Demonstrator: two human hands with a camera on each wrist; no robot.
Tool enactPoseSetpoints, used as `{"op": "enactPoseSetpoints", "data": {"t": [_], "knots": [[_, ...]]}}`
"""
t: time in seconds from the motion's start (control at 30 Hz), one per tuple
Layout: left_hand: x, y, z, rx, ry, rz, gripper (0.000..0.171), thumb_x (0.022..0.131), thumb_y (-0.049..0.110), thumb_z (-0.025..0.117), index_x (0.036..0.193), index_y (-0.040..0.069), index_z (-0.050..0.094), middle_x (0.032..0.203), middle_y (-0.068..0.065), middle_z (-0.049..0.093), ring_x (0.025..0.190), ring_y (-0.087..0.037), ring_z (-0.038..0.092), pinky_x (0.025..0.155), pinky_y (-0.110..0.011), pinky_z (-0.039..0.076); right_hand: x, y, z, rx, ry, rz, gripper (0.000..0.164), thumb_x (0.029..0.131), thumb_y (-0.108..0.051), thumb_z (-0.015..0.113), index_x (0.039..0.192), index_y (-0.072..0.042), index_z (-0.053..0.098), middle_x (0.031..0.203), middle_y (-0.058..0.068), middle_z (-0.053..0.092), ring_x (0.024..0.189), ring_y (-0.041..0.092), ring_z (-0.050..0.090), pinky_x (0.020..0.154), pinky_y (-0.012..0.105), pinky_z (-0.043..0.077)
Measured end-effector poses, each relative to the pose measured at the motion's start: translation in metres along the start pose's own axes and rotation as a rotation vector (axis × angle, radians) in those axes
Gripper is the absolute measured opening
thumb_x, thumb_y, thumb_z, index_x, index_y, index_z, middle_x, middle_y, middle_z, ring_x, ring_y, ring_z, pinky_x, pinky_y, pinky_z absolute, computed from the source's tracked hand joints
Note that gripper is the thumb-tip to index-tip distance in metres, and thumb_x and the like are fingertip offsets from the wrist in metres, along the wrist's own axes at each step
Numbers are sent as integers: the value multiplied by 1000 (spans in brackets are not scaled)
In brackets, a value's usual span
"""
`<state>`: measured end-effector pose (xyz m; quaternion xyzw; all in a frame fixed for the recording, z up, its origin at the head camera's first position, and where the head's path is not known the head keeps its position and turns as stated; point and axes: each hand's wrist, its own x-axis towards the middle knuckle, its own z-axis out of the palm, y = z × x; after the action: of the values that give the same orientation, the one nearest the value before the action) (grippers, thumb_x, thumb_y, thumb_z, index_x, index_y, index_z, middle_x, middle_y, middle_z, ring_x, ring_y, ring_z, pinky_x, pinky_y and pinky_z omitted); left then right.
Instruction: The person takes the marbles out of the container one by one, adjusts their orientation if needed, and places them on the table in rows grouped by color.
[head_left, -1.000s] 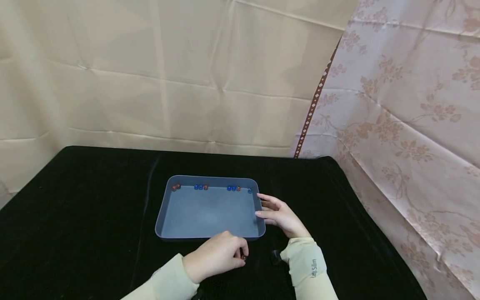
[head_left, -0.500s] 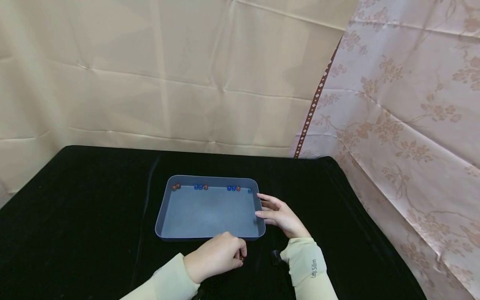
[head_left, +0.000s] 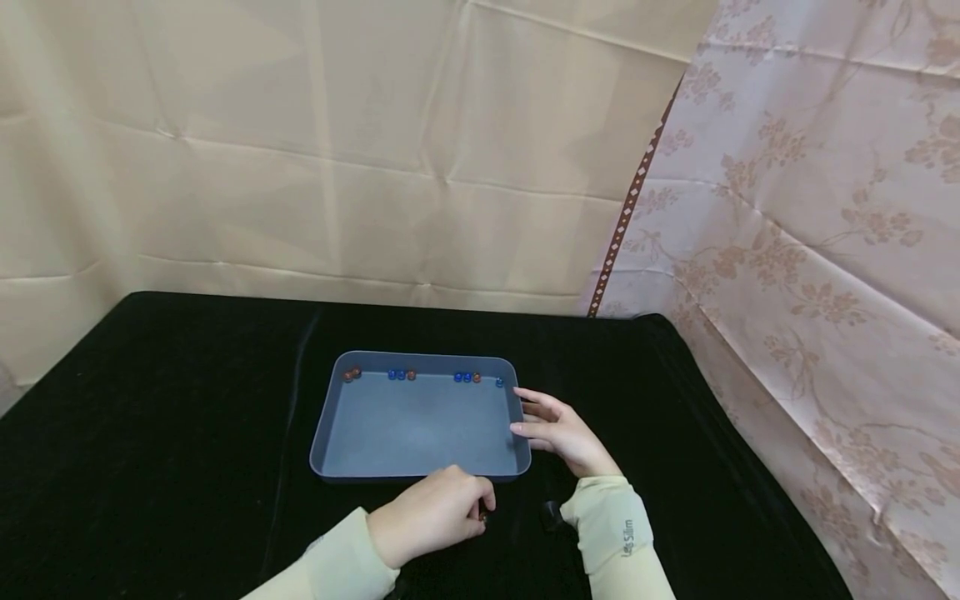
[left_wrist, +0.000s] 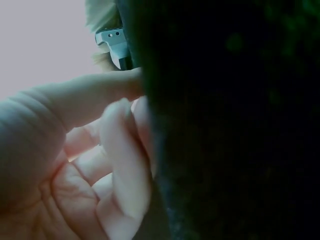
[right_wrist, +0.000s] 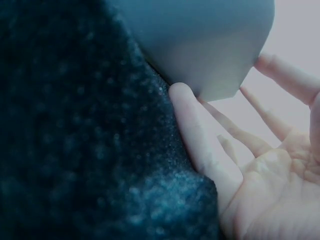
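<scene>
My left hand (head_left: 438,512) is low over the black cloth in front of the tray, fingers bent down, pinching a small dark amber marble (head_left: 483,518) between thumb and forefinger. In the left wrist view the curled fingers (left_wrist: 125,155) meet the cloth, and the marble is hidden. The blue-grey tray (head_left: 420,425) lies flat. My right hand (head_left: 566,433) rests against its right wall with loosely spread fingers; in the right wrist view the fingertips (right_wrist: 181,92) touch the tray's corner. Along the far inner wall sit blue marbles (head_left: 397,375) and brown marbles (head_left: 352,374) in small groups.
A black velvety cloth (head_left: 187,433) covers the table. Behind it hangs a cream curtain (head_left: 337,167), and a pink floral curtain (head_left: 810,217) closes off the right side. A small black object (head_left: 551,515) sits beside the right cuff.
My left hand and its marble have shifted very slightly left since one second ago. The right hand, the tray and the marbles in it have stayed put.
</scene>
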<state>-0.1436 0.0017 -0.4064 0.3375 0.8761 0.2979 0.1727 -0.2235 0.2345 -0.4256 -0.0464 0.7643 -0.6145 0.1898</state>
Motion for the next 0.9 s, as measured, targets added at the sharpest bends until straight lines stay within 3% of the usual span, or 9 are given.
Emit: {"op": "enactPoseSetpoints", "data": {"t": [0.53,0.9], "knots": [[-5,6,-16,-39,-21,-41,16,86,15,76,101,14,72,71,10,68,59,3,59,59,-17,49,1,0,1,-1,5,7,61,93,-20,69,148,-13,44,151,24,43,134,40,50,99,47,52],[-4,15,-42,-65,11,-53,17,87,18,75,102,11,72,72,8,67,59,0,59,57,-19,49,0,0,-1,10,-19,-6,61,95,-17,65,150,-11,40,152,26,40,134,40,49,98,44,52]]}}
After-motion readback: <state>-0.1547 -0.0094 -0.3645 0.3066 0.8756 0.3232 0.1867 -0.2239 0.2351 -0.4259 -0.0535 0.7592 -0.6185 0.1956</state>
